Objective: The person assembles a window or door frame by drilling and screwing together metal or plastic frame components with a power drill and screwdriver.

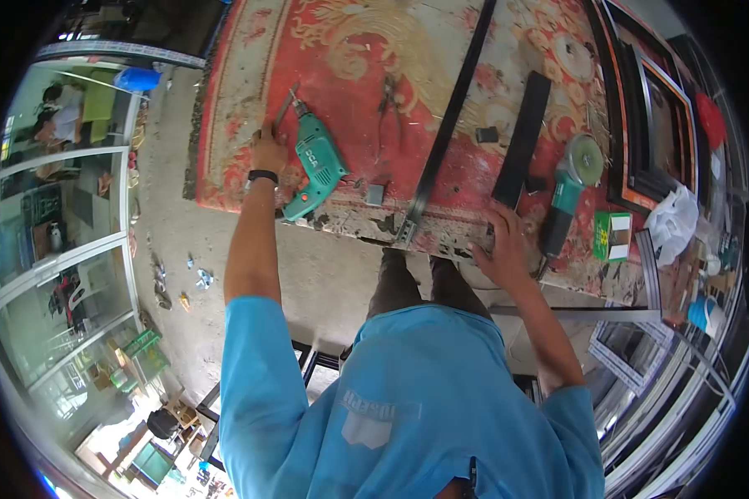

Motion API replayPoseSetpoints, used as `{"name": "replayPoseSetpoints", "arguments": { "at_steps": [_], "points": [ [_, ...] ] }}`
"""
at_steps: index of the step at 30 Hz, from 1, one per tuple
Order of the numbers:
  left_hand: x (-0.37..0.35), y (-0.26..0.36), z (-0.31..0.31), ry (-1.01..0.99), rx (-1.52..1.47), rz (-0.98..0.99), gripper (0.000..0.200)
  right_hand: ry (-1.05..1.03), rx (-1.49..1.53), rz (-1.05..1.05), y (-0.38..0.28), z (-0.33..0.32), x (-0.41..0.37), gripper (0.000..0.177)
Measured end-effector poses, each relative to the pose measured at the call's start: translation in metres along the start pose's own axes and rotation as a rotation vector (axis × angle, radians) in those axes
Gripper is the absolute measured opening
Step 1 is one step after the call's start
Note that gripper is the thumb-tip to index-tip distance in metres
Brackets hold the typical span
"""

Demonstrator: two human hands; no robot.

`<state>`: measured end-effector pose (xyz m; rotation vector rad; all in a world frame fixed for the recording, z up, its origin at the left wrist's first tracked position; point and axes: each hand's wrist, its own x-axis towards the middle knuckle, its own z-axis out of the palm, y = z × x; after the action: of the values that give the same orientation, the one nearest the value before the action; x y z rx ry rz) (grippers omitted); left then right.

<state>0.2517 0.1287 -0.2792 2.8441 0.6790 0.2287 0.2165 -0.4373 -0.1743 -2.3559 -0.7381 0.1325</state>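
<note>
Lying unheld upper left, the green plastic drill waits by the left hand, fingers unclear; the right hand spreads fingers beside the long black metal bar.

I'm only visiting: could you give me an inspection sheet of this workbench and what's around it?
Surface: bench covered by worn red patterned carpet.
Job's things: green drill lying flat; long black strip reaching the near edge.
Clutter: angle grinder, short black bar, pliers, green box, white bag.
Hands: left hand beside the drill's chuck, grip unclear; right hand spread on the bench edge.
Cables: nothing seen.
Surroundings: stacked frames, glass shopfront, concrete floor.
</note>
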Motion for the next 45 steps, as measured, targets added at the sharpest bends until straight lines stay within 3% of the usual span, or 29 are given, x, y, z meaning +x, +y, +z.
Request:
{"name": "replayPoseSetpoints", "arguments": {
  "at_steps": [4, 8, 10, 11, 12, 13, 15, 18, 21, 25, 30, 34, 39, 42, 45],
  "points": [
    [0.007, -0.008, -0.001, -0.137, 0.030, -0.049, 0.049, -0.054, 0.002, -0.043, -0.003, 0.001, 0.025, 0.072],
    [-0.045, 0.012, -0.061, -0.168, -0.502, -0.124, 0.042, -0.184, -0.038, -0.197, -0.013, 0.006, 0.079, 0.080],
    [-0.118, 0.093, -0.144, -0.252, -0.786, -0.332, 0.037, -0.262, -0.079, -0.340, -0.016, 0.018, 0.108, 0.084],
    [-0.158, 0.118, -0.167, -0.369, -0.895, -0.431, 0.033, -0.310, -0.118, -0.431, -0.016, 0.024, 0.123, 0.086],
    [-0.207, 0.114, -0.170, -0.567, -1.201, -0.534, 0.035, -0.357, -0.157, -0.525, -0.016, 0.030, 0.138, 0.087],
    [-0.244, 0.137, -0.183, -0.663, -1.017, -0.365, 0.051, -0.424, -0.196, -0.581, -0.017, 0.038, 0.152, 0.084],
    [-0.275, 0.166, -0.196, -0.962, -1.073, -0.298, 0.053, -0.558, -0.272, -0.693, -0.017, 0.051, 0.175, 0.076],
    [-0.286, 0.182, -0.170, -1.014, -1.077, -0.494, 0.051, -0.649, -0.349, -0.799, -0.007, 0.075, 0.184, 0.049],
    [-0.271, 0.190, -0.144, -1.090, -0.977, -0.419, 0.052, -0.553, -0.263, -0.843, 0.004, 0.082, 0.183, 0.036],
    [-0.247, 0.213, -0.133, -1.002, -0.930, -0.330, 0.050, -0.525, -0.219, -0.851, 0.009, 0.085, 0.183, 0.035],
    [-0.224, 0.231, -0.164, -1.199, -0.836, -0.561, 0.049, -0.540, -0.168, -0.846, 0.010, 0.083, 0.186, 0.033],
    [-0.229, 0.234, -0.150, -0.975, -0.838, -0.304, 0.050, -0.527, -0.177, -0.845, 0.015, 0.086, 0.191, 0.035],
    [-0.229, 0.236, -0.163, -1.036, -0.818, -0.391, 0.048, -0.527, -0.145, -0.859, 0.014, 0.088, 0.187, 0.038],
    [-0.240, 0.236, -0.124, -0.818, -0.824, -0.184, 0.049, -0.441, -0.135, -0.890, 0.014, 0.089, 0.185, 0.036],
    [-0.242, 0.240, -0.109, -0.774, -0.816, -0.199, 0.049, -0.565, -0.147, -0.851, 0.011, 0.086, 0.188, 0.036]
  ]
}}
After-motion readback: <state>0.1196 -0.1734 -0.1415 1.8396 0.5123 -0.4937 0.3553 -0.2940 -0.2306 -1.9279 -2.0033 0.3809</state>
